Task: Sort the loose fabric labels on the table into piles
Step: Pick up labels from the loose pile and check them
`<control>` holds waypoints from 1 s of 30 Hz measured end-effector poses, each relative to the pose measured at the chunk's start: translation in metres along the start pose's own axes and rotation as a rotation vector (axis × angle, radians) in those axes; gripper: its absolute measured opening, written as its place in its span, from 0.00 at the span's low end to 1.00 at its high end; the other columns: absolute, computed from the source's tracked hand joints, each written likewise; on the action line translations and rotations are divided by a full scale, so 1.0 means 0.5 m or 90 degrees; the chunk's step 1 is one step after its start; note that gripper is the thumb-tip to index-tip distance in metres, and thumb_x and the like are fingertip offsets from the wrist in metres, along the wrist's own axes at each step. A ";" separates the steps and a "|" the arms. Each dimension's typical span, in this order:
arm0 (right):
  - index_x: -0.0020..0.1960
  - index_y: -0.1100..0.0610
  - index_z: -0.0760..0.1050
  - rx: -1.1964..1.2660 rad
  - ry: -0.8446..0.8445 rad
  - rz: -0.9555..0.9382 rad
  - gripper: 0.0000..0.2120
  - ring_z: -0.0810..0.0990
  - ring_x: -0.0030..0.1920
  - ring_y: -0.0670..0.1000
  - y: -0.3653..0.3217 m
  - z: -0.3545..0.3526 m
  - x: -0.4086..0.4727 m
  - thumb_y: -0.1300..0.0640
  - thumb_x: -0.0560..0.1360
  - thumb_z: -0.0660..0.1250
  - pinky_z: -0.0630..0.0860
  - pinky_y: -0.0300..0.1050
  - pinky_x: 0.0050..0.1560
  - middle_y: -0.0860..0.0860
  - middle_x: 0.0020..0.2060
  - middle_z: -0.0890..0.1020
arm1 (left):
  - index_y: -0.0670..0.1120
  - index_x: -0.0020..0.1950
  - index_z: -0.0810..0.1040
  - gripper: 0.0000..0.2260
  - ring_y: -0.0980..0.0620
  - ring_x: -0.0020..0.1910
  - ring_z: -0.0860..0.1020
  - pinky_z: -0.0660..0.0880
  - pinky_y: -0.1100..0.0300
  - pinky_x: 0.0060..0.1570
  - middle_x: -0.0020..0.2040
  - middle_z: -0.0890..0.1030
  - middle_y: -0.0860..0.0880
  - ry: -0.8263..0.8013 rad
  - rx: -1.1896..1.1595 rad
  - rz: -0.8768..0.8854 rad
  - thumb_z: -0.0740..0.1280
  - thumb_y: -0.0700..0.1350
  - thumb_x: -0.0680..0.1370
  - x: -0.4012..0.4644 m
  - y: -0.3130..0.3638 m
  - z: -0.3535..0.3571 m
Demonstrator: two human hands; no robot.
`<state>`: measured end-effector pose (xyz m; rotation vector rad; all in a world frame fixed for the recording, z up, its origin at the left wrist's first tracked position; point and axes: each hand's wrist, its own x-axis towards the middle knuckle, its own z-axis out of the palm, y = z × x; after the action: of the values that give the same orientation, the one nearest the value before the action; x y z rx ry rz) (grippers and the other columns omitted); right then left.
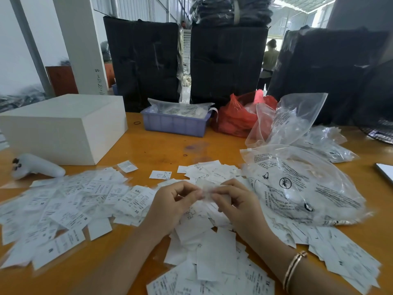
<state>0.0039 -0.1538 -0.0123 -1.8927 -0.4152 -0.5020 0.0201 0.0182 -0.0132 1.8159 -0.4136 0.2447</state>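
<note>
Several white fabric labels with black print cover the orange table (161,145). A wide spread of labels (63,205) lies at the left, and a loose heap (208,248) lies under and in front of my hands. My left hand (172,205) and my right hand (236,203) meet above the heap at the centre. Between their fingertips they pinch one small blurred label (205,191). Its print cannot be read.
A white box (61,126) and a white handheld device (36,166) stand at the left. At the back are a purple bin (174,123) and a red bag (236,118). Clear printed plastic bags (297,184) fill the right. Black wrapped bales (227,60) stand behind the table.
</note>
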 end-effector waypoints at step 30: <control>0.50 0.48 0.78 0.176 -0.006 0.036 0.18 0.79 0.32 0.46 -0.014 -0.017 0.009 0.71 0.75 0.63 0.75 0.36 0.34 0.47 0.32 0.81 | 0.59 0.44 0.78 0.02 0.63 0.40 0.80 0.74 0.74 0.40 0.38 0.82 0.65 -0.034 0.037 0.010 0.67 0.52 0.73 -0.001 0.007 0.000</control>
<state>0.0028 -0.1590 -0.0017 -1.6356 -0.4140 -0.3771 0.0185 0.0177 -0.0103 1.8789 -0.4630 0.2223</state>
